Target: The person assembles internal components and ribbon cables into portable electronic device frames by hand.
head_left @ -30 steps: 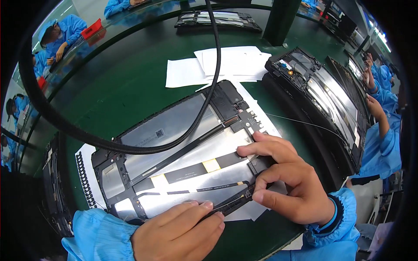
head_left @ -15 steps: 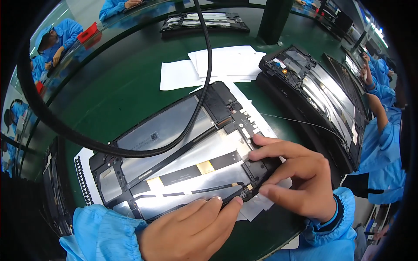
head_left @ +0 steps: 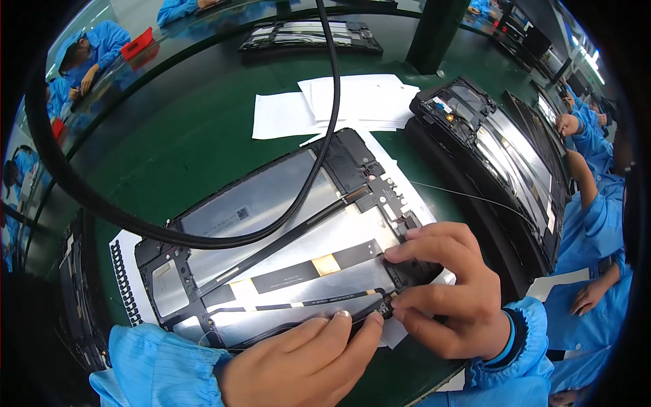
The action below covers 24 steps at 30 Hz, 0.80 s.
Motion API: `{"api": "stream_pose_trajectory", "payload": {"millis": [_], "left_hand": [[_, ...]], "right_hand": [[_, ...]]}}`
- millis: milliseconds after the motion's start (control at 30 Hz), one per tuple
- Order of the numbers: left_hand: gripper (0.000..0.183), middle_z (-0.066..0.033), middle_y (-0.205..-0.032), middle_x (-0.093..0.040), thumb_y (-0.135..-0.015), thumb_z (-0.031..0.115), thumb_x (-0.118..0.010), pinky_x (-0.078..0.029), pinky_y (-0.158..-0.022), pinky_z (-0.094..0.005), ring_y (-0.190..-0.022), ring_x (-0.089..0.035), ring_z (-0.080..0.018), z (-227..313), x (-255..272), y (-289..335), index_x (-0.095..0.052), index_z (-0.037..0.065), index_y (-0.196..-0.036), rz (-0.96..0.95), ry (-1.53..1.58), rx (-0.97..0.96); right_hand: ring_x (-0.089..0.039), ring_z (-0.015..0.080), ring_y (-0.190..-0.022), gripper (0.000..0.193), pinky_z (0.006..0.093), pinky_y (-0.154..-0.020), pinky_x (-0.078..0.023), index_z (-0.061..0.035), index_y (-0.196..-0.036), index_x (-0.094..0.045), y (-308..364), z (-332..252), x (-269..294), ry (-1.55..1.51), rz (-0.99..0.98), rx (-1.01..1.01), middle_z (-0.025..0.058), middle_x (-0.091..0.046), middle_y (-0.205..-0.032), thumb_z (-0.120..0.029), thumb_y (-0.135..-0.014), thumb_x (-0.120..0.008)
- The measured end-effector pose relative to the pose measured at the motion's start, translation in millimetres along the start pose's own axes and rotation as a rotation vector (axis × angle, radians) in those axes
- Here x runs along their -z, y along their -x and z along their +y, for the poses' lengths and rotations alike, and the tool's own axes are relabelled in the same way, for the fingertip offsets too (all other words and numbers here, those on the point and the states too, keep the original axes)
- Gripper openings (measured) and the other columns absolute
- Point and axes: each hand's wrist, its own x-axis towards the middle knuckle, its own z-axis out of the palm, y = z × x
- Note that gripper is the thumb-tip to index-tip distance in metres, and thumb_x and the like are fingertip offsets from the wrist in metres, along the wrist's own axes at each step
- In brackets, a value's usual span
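Observation:
An opened tablet (head_left: 278,224) lies tilted before me, its silver battery panels and black flat cables bare. My left hand (head_left: 305,359) rests along its near edge, fingers close together and tips on the black frame near the right corner. My right hand (head_left: 447,292) reaches in from the right, with thumb and index finger closed together at that corner. A thin black flex cable (head_left: 325,300) runs to the spot by these fingertips; what they pinch is hidden. Another finger of this hand touches the frame higher up.
A thick black cable (head_left: 224,239) loops over the tablet. Beneath it lies a spiral-bound pad (head_left: 125,278); white sheets (head_left: 285,117) are behind. Another opened tablet (head_left: 502,149) lies on a black stack at right, one more (head_left: 312,37) at the far side. People in blue work around.
My right thumb and index finger have moved left and closed together at the tablet's near right corner. My left hand stays almost in place. The view has shifted slightly.

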Motion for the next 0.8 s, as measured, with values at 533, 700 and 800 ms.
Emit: {"api": "stream_pose_trajectory", "payload": {"millis": [533, 700, 800], "left_hand": [[0.044, -0.0181, -0.107, -0.05, -0.066, -0.004, -0.054, -0.045, -0.082, -0.0353, -0.097, -0.052, -0.0322, 9, 45, -1, -0.049, -0.005, -0.11, -0.333, -0.504, -0.224], [0.04, -0.017, -0.111, -0.05, -0.069, -0.001, -0.057, -0.042, -0.086, -0.0374, -0.101, -0.05, -0.0337, 21, 91, 16, -0.051, 0.0, -0.108, -0.26, -0.693, -0.07], [0.037, -0.0206, -0.112, -0.05, -0.068, 0.001, -0.06, -0.041, -0.087, -0.0381, -0.102, -0.049, -0.0356, -3, 103, 18, -0.054, -0.001, -0.105, -0.161, -0.73, 0.001]], "right_hand": [[-0.049, 0.0305, -0.093, 0.017, 0.0375, -0.079, -0.04, -0.0025, -0.072, -0.06, 20, -23, -1, 0.184, 0.233, 0.092, 0.0124, -0.057, -0.097, 0.001, -0.057, -0.065], [-0.052, 0.0293, -0.086, 0.021, 0.0368, -0.074, -0.043, -0.0018, -0.079, -0.061, 63, -45, -15, 0.155, 0.316, -0.029, 0.0113, -0.058, -0.09, 0.0, -0.059, -0.065], [-0.054, 0.0256, -0.077, 0.018, 0.0349, -0.069, -0.043, -0.0002, -0.079, -0.06, 57, -56, -39, 0.118, 0.28, 0.009, 0.0092, -0.058, -0.083, 0.002, -0.062, -0.063]]}}
